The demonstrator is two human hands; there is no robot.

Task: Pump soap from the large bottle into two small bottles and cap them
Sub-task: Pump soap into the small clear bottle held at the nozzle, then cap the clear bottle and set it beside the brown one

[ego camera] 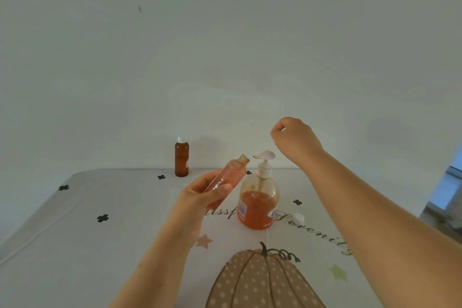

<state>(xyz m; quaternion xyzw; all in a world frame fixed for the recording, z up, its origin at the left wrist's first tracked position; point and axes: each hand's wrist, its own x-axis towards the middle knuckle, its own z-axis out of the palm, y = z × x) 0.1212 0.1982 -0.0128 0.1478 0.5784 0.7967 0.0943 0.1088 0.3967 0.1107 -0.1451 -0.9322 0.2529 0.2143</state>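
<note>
Currently the left hand [205,192] is wrapped around the small bottle [228,177], thumb across its front, and holds it in the air just left of the pump bottle [257,205], which stands on the table [112,245]. The small bottle looks nearly full of pink soap, and its threaded neck is bare. Its white cap [299,217] lies on the table to the right of the pump bottle.

The right hand [295,140] hangs above and to the right of the nozzle [265,155], fingers curled. A white fleck shows at the fingertips, and I cannot tell whether it pinches anything.

The main risk is a spill: the bottle is open, full and tilted, so any further lean would send soap over the lip onto the cloth. A drip off the nozzle could miss the mouth. The right forearm, reaching down for the cap, could knock the pump bottle.

The small bottle's long axis runs from lower left to upper right, base in the palm, mouth pointing up towards the nozzle tip.

An amber bottle [181,160], capped, stands upright at the far edge.
</note>
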